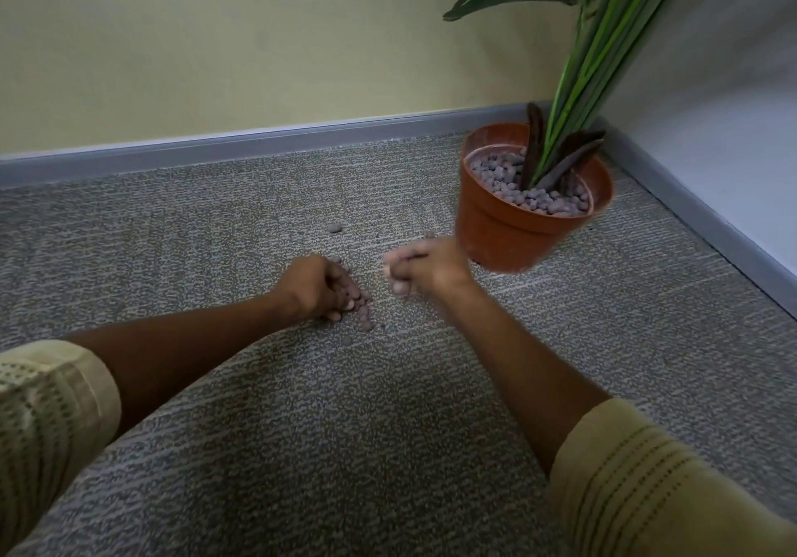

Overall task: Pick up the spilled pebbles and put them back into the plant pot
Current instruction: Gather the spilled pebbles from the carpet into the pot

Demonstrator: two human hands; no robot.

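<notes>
- Carpet, grey and flecked, fills the lower frame; a pale yellow wall with a grey skirting board runs across the top.
- A terracotta-coloured plastic plant pot stands at centre right, near the corner. Tall green leaves rise from it, and its top is covered with small, rounded, grey-purple pebbles.
- The spilled pebbles lie in a loose cluster on the carpet at the centre of the frame, to the lower left of the pot. A stray pebble sits apart, higher up.
- The left hand rests on the carpet at the cluster, fingers curled down among the pebbles as if gathering them. Some appear to be under the fingertips.
- The right hand is raised just beside the pot's base, blurred, with fingers curled in. A pebble or two seem to show beneath them, but the blur keeps me from being sure it holds any.
- Both forearms are bare, with cream, dotted sleeves at the lower corners.
- Judging by look, the pebbles are light, hard and dry, unlikely to break, and prone to roll. They would best be pinched a few at a time or raked into a cupped palm, since the carpet pile may catch them.
</notes>
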